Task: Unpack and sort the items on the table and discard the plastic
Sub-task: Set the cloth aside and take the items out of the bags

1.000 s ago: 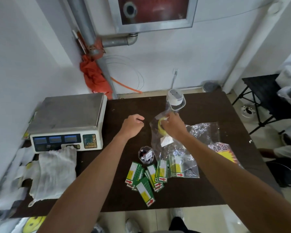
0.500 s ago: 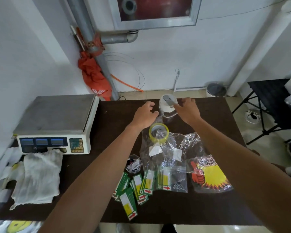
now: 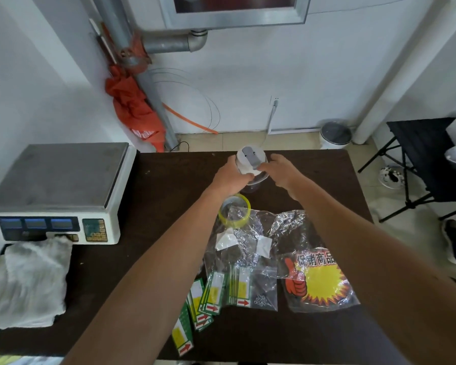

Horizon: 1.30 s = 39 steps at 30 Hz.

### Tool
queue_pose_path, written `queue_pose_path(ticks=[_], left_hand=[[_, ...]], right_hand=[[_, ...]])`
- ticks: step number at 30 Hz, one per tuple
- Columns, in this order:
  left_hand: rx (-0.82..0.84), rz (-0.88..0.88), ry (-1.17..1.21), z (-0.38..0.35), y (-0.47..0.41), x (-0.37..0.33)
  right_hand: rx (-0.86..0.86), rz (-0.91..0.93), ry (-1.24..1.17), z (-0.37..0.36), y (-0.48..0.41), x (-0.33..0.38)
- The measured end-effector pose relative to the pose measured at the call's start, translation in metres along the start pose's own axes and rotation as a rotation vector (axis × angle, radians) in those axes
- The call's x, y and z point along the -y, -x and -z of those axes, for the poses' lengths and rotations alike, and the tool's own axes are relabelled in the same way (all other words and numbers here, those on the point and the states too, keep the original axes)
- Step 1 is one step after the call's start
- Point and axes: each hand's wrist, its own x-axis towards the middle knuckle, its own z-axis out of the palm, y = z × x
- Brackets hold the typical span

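Two hands meet on one container [image 3: 250, 161] at the upper centre of the frame. The left hand [image 3: 231, 177] curls round the near-left side of its white lid, and the right hand [image 3: 281, 171] wraps the opposite side, so both are grasping it. A grip from two sides like this suggests bracing the body while the lid is worked, or steadying it as it is set apart. Which of the two, and whether it rests on the surface [image 3: 156, 259] or is lifted, I cannot tell.

Just below the hands lies a yellow tape roll [image 3: 234, 209], half on the crumpled clear bags [image 3: 248, 241], whose mouths are open. That looseness suggests the wrapping is partly emptied and not yet discarded. Green labels [image 3: 208, 299] fan out at lower centre, some of them in plastic, beside a promo pack [image 3: 319, 281] at lower right.

The surface is dark brown. It carries a scale [image 3: 61, 191] at the left, with a white cloth [image 3: 29, 283] below it. Behind are white walls, a grey pipe [image 3: 169, 44], an orange cloth [image 3: 134, 111], a small bin [image 3: 336, 134] and a black folding chair [image 3: 427, 159].
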Motion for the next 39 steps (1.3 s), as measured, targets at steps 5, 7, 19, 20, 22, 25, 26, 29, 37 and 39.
queue_pose_path(ticks=[5,7,19,20,22,25,26,29,37,39], left_hand=[[-0.025,0.035,0.123,0.002,-0.005,0.005],[-0.017,0.039,0.131,0.007,-0.007,0.007],[-0.078,-0.013,0.292,0.053,0.009,0.016],[-0.091,-0.020,0.304,0.061,0.012,0.016],[-0.113,-0.037,0.312,0.076,0.020,0.018],[-0.173,-0.045,0.317,0.100,0.034,0.026],[-0.193,-0.038,0.313,0.108,0.039,0.031],[-0.261,-0.007,0.328,0.129,0.054,0.061],[-0.390,0.141,0.414,0.175,0.129,0.138],[-0.410,0.184,0.418,0.181,0.146,0.161]], right_hand=[[0.047,0.061,-0.002,-0.008,0.005,0.004],[0.034,0.080,-0.019,-0.011,0.009,0.008],[-0.014,0.262,0.031,-0.039,0.043,0.060],[-0.017,0.283,0.039,-0.044,0.046,0.066],[-0.031,0.308,0.043,-0.055,0.050,0.079],[-0.045,0.343,0.052,-0.077,0.057,0.096],[-0.043,0.358,0.059,-0.086,0.060,0.101],[-0.047,0.392,0.072,-0.117,0.072,0.114],[-0.079,0.419,0.181,-0.228,0.109,0.111],[-0.053,0.432,0.243,-0.252,0.120,0.107]])
